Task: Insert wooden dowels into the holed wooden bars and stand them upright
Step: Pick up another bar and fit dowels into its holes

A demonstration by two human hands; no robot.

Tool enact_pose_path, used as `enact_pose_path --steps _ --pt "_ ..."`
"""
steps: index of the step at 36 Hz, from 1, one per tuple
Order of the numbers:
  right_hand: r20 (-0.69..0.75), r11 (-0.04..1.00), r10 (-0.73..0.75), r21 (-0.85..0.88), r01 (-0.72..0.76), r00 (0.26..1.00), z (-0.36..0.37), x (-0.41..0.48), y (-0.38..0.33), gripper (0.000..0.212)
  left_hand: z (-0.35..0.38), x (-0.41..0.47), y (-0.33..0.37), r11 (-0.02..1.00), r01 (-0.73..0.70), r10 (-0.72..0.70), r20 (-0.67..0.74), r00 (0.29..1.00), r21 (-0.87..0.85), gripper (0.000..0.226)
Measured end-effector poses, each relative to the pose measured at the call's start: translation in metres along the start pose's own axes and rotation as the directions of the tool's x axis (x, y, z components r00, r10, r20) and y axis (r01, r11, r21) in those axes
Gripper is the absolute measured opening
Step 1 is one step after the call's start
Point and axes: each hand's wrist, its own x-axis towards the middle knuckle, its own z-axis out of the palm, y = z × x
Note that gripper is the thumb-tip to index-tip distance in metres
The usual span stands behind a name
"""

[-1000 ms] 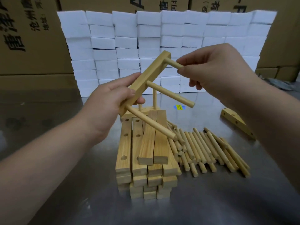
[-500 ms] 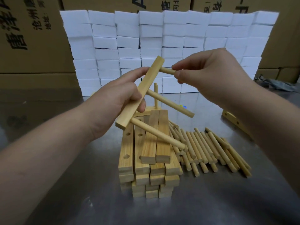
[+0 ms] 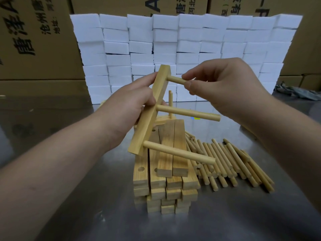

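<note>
Wooden bar (image 3: 140, 136) sits tilted in the left hand's (image 3: 128, 105) grip so the right hand (image 3: 225, 86), pinching the top dowel (image 3: 175, 80), can press it in.

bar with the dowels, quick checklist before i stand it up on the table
1. Grip of left hand on the bar: ok, fingers curl round its middle.
2. Seating of top dowel: cannot tell; right hand pinches it and its end meets the bar.
3. Fit of middle dowel and bottom dowel: ok, both stick out of the bar.
4. All three on one side of the bar: ok.
5. Landing spot: ok, bare table shows left of the stack of bars.
</note>
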Motion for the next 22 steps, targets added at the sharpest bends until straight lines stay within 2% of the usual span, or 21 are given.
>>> enact_pose_path --steps 2,7,14,16,22 --pt "0.02 1.0 -0.003 -0.006 0.003 1.0 -0.0001 -0.0001 0.0006 0.019 0.0002 -0.0008 0.0007 1.0 -0.014 0.014 -0.023 1.0 0.004 0.051" --pt "0.045 0.997 -0.045 -0.067 0.048 0.998 -0.0038 -0.0001 -0.0001 0.009 0.0041 -0.0031 -0.0002 0.997 -0.051 0.055 -0.061 0.997 0.06 0.029" --pt "0.049 0.938 -0.153 -0.307 0.161 0.987 -0.0046 -0.0031 -0.0016 0.008 0.0056 -0.0046 0.0001 0.994 -0.054 0.062 -0.078 0.995 0.094 0.033" --pt "0.04 0.914 -0.172 -0.367 0.174 0.984 -0.0043 -0.0038 -0.0029 0.013 0.0065 -0.0056 0.0001 0.993 -0.061 0.069 -0.079 0.994 0.103 0.033" --pt "0.02 0.909 -0.161 -0.385 0.157 0.987 -0.0018 -0.0036 -0.0027 0.02 0.0083 -0.0077 0.0011 0.986 -0.091 0.103 -0.079 0.992 0.139 0.031"
